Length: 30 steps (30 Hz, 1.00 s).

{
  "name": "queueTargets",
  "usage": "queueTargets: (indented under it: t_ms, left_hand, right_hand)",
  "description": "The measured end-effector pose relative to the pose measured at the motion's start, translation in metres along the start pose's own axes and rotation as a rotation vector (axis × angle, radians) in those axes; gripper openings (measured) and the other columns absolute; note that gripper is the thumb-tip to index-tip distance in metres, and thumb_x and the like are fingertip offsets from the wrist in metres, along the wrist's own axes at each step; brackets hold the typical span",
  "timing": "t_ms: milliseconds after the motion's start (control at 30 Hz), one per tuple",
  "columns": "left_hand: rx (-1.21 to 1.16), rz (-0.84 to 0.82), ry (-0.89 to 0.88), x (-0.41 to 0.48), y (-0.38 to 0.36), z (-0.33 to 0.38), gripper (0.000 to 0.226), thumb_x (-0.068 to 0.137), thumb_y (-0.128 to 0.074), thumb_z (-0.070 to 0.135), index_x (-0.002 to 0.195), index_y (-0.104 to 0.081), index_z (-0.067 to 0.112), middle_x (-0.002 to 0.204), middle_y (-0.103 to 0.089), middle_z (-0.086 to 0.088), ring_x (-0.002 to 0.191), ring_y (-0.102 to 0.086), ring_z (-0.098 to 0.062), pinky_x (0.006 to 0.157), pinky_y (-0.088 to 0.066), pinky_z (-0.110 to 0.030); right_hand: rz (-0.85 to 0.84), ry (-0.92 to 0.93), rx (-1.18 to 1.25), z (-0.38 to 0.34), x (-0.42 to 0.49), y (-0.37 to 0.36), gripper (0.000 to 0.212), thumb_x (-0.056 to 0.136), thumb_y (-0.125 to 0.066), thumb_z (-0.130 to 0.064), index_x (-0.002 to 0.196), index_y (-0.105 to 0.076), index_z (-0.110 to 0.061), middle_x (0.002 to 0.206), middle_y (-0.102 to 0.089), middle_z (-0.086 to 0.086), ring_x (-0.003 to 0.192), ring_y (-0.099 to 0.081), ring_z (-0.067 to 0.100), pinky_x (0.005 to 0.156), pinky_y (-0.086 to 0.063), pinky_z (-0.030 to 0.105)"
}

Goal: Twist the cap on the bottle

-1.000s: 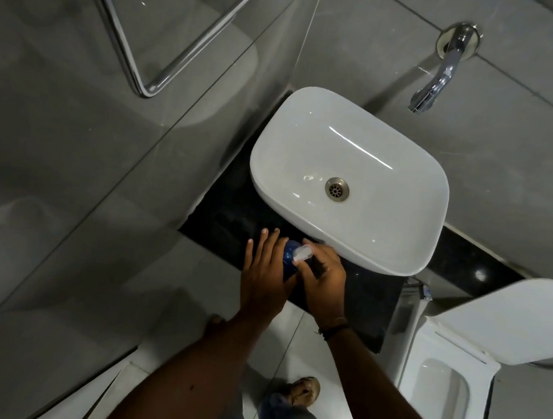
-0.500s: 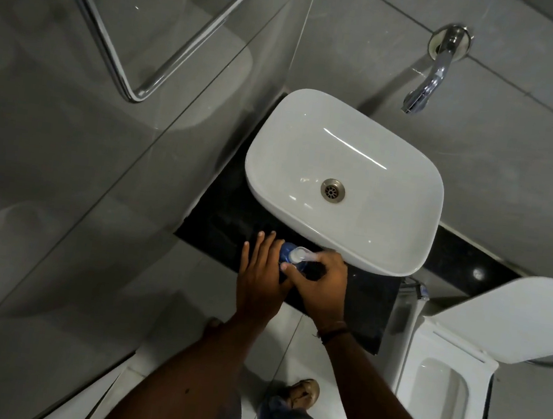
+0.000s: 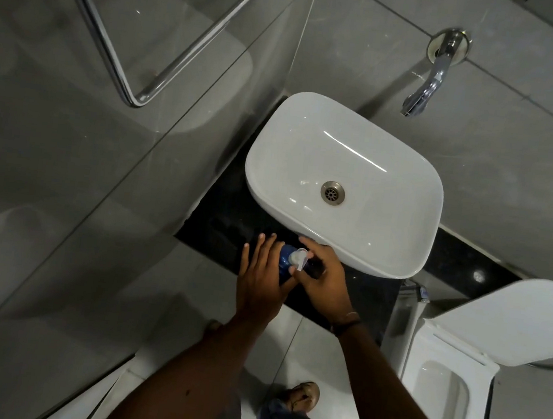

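A blue bottle [image 3: 285, 261] with a white pump top [image 3: 299, 257] stands on the black counter [image 3: 228, 224], just in front of the white basin [image 3: 358, 170]. My left hand [image 3: 260, 276] lies against the bottle's left side with its fingers straight. My right hand [image 3: 324, 280] curls round the bottle from the right, thumb near the pump top. Most of the bottle's body is hidden between my two hands.
A chrome tap [image 3: 431, 75] juts from the grey tiled wall above the basin. A glass panel with a chrome handle [image 3: 147, 57] stands to the left. A white toilet [image 3: 447, 394] with its lid [image 3: 513, 322] raised sits at the right. My foot [image 3: 304, 395] is on the floor.
The white pump top has turned between my hands, its spout now pointing toward me. My right hand's fingers have shifted round the bottle. My left hand has stayed in place.
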<state>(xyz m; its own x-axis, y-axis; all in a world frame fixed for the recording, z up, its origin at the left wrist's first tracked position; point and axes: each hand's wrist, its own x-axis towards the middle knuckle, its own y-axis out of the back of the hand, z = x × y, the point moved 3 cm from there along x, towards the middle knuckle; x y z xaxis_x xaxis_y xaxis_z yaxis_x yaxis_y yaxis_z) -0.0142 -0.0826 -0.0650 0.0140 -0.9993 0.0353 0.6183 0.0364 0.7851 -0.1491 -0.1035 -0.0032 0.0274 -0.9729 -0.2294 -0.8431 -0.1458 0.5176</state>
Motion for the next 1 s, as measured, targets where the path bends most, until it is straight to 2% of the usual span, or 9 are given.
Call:
queueTargets:
  t_ms: [100, 167, 300, 433, 567, 667, 733, 867, 1000]
  left_hand:
    - [0.009, -0.013, -0.005, 0.000, 0.000, 0.000, 0.090, 0.093, -0.022, 0.073, 0.142, -0.056, 0.006, 0.151, -0.056, -0.014, 0.149, -0.040, -0.030, 0.123, -0.029, -0.057]
    - [0.001, -0.002, 0.000, -0.001, 0.002, 0.001, 0.090, 0.096, -0.018, 0.072, 0.141, -0.057, 0.005, 0.149, -0.057, -0.015, 0.147, -0.043, -0.030, 0.122, -0.031, -0.057]
    - [0.010, -0.034, 0.002, -0.001, 0.005, 0.002, 0.095, 0.094, -0.007, 0.072, 0.144, -0.054, 0.006, 0.153, -0.053, -0.013, 0.150, -0.037, -0.029, 0.124, -0.026, -0.056]
    - [0.052, -0.089, -0.003, -0.001, 0.005, 0.002, 0.096, 0.095, -0.006, 0.073, 0.148, -0.048, 0.007, 0.158, -0.047, -0.012, 0.153, -0.031, -0.029, 0.126, -0.021, -0.055]
    - [0.040, -0.066, 0.003, -0.001, 0.006, 0.003, 0.094, 0.095, -0.011, 0.074, 0.147, -0.049, 0.006, 0.156, -0.049, -0.013, 0.152, -0.034, -0.030, 0.126, -0.022, -0.055]
    - [0.032, -0.066, 0.001, -0.001, 0.005, 0.001, 0.092, 0.096, -0.014, 0.073, 0.147, -0.050, 0.006, 0.156, -0.049, -0.013, 0.151, -0.034, -0.031, 0.125, -0.024, -0.057]
    - [0.039, -0.072, 0.001, 0.000, 0.004, 0.001, 0.086, 0.099, -0.018, 0.069, 0.147, -0.050, 0.006, 0.156, -0.050, -0.013, 0.152, -0.034, -0.030, 0.125, -0.024, -0.057]
    - [0.029, -0.047, -0.002, -0.001, 0.002, 0.000, 0.069, 0.099, -0.036, 0.054, 0.145, -0.052, 0.004, 0.154, -0.052, -0.013, 0.150, -0.037, -0.031, 0.125, -0.025, -0.057]
    - [0.024, -0.074, 0.001, -0.001, 0.002, 0.001, 0.087, 0.099, -0.013, 0.067, 0.147, -0.050, 0.005, 0.157, -0.048, -0.012, 0.153, -0.032, -0.029, 0.126, -0.022, -0.056]
  right_hand:
    - [0.037, 0.001, -0.014, -0.003, 0.001, -0.002, 0.032, 0.084, -0.084, -0.019, 0.111, -0.073, -0.032, 0.113, -0.067, -0.004, 0.109, -0.066, 0.008, 0.101, -0.058, 0.034]
    - [0.115, -0.039, -0.028, -0.004, 0.000, -0.004, 0.031, 0.078, -0.088, -0.022, 0.095, -0.070, -0.041, 0.106, -0.070, -0.004, 0.101, -0.068, 0.009, 0.093, -0.061, 0.031]
    - [0.203, -0.120, -0.085, -0.006, 0.001, -0.014, 0.032, 0.074, -0.091, -0.029, 0.082, -0.062, -0.040, 0.096, -0.071, -0.006, 0.091, -0.068, 0.008, 0.080, -0.055, 0.021]
    - [0.241, -0.274, -0.072, -0.010, 0.007, -0.020, 0.026, 0.073, -0.091, -0.026, 0.086, -0.069, -0.027, 0.091, -0.074, -0.006, 0.088, -0.071, 0.013, 0.080, -0.061, 0.029]
    - [0.272, -0.359, 0.000, -0.015, 0.008, -0.023, 0.025, 0.072, -0.092, -0.018, 0.082, -0.069, -0.024, 0.082, -0.073, -0.010, 0.081, -0.070, 0.008, 0.080, -0.064, 0.033]
    - [0.237, -0.367, 0.009, -0.018, 0.005, -0.020, 0.031, 0.071, -0.093, -0.015, 0.090, -0.069, -0.022, 0.089, -0.074, -0.007, 0.090, -0.073, 0.015, 0.084, -0.063, 0.033]
    - [0.204, -0.348, 0.003, -0.019, -0.002, -0.014, 0.045, 0.068, -0.096, -0.015, 0.104, -0.068, -0.021, 0.100, -0.076, -0.003, 0.097, -0.073, 0.017, 0.088, -0.062, 0.034]
    - [0.267, -0.319, -0.098, -0.026, -0.022, 0.001, 0.061, 0.060, -0.098, -0.041, 0.110, -0.066, -0.028, 0.097, -0.071, -0.014, 0.089, -0.070, 0.005, 0.073, -0.051, 0.013]
    - [0.348, -0.282, -0.178, -0.041, -0.026, 0.003, 0.059, 0.060, -0.090, -0.063, 0.106, -0.070, -0.032, 0.089, -0.069, -0.017, 0.080, -0.066, -0.001, 0.068, -0.046, 0.010]
